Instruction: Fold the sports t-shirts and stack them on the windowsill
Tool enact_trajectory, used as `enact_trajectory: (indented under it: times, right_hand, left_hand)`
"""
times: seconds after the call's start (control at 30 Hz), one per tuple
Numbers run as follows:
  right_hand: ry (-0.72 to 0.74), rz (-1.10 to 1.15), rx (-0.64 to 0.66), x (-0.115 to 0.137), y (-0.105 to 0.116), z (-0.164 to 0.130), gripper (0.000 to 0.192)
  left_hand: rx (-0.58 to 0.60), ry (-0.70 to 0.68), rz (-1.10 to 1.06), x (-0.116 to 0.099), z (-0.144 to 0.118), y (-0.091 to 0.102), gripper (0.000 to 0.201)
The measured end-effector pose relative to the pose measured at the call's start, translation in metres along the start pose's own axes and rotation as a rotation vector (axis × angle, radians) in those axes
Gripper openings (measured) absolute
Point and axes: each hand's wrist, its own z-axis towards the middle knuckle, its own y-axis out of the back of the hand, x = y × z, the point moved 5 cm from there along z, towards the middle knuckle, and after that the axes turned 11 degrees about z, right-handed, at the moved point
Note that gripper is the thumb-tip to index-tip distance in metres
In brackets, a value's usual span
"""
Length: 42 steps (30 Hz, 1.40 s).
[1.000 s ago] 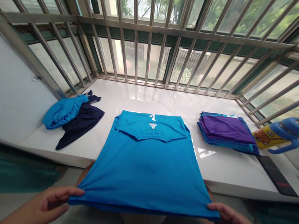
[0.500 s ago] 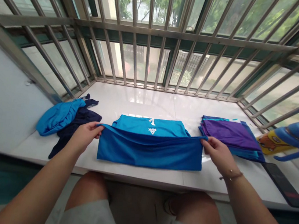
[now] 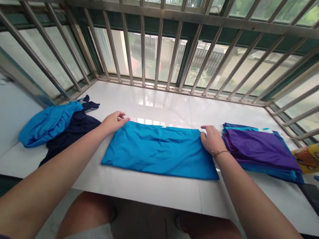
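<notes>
I hold the folded blue shirt (image 3: 161,149) flat on the white surface (image 3: 144,186) between the loose garments (image 3: 58,123) and the folded stack (image 3: 258,151); left hand (image 3: 114,121) and right hand (image 3: 211,138) rest open-fingered on its far corners, gripping nothing; I judge corners should align and creases be pressed outward.

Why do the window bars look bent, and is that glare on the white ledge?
Head view: the wide lens bows the window bars outward; daylight reflects as glare on the glossy ledge behind the folded blue shirt; everything stays fairly sharp.
</notes>
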Motion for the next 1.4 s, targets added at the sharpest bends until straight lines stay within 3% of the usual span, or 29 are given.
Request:
enact_trajectory:
  times: [0.07, 0.13, 0.33, 0.4, 0.47, 0.57, 0.7, 0.77, 0.87, 1.03, 1.1, 1.23, 1.33, 1.4]
  right_hand:
    - [0.145, 0.019, 0.092, 0.012, -0.007, 0.001, 0.046]
    - [0.239, -0.008, 0.196, 0.022, -0.013, 0.005, 0.05]
    - [0.116, -0.16, 0.401, 0.032, -0.017, 0.029, 0.042]
    - [0.111, -0.182, 0.41, 0.036, -0.009, 0.035, 0.037]
    - [0.142, -0.209, 0.368, 0.043, 0.007, 0.039, 0.037]
    - [0.237, -0.216, 0.169, 0.059, 0.048, 0.036, 0.038]
    - [0.329, -0.166, -0.134, 0.082, 0.112, 0.004, 0.041]
    - [0.36, -0.152, -0.177, 0.087, 0.127, -0.022, 0.039]
    - [0.418, -0.149, -0.092, 0.079, 0.116, -0.069, 0.031]
    - [0.475, -0.111, 0.216, 0.044, 0.051, -0.154, 0.024]
    - [0.437, -0.06, 0.233, 0.035, 0.038, -0.18, 0.023]
    - [0.315, 0.052, 0.18, 0.031, 0.044, -0.201, 0.026]
    - [0.253, 0.065, 0.177, 0.034, 0.049, -0.194, 0.033]
    - [0.257, 0.041, 0.212, 0.037, 0.046, -0.185, 0.034]
  left_hand:
    - [0.058, -0.224, -0.024, -0.015, 0.001, -0.006, 0.081]
    - [0.119, -0.381, 0.03, -0.029, 0.001, -0.01, 0.084]
    - [0.322, -0.388, 0.272, -0.054, 0.016, -0.011, 0.045]
    - [0.319, -0.438, 0.367, -0.061, 0.02, -0.001, 0.042]
    - [0.236, -0.497, 0.417, -0.069, 0.022, 0.018, 0.041]
    - [0.022, -0.568, 0.421, -0.084, 0.012, 0.061, 0.039]
    - [-0.266, -0.655, 0.398, -0.102, -0.028, 0.121, 0.038]
    - [-0.337, -0.694, 0.419, -0.103, -0.058, 0.132, 0.035]
    - [-0.34, -0.731, 0.492, -0.089, -0.108, 0.111, 0.027]
    - [-0.063, -0.768, 0.522, -0.047, -0.195, 0.02, 0.03]
    - [-0.02, -0.682, 0.441, -0.034, -0.22, 0.001, 0.03]
    - [0.002, -0.508, 0.241, -0.023, -0.237, 0.006, 0.026]
    - [-0.063, -0.413, 0.166, -0.026, -0.223, 0.024, 0.035]
    - [-0.078, -0.45, 0.164, -0.035, -0.211, 0.028, 0.034]
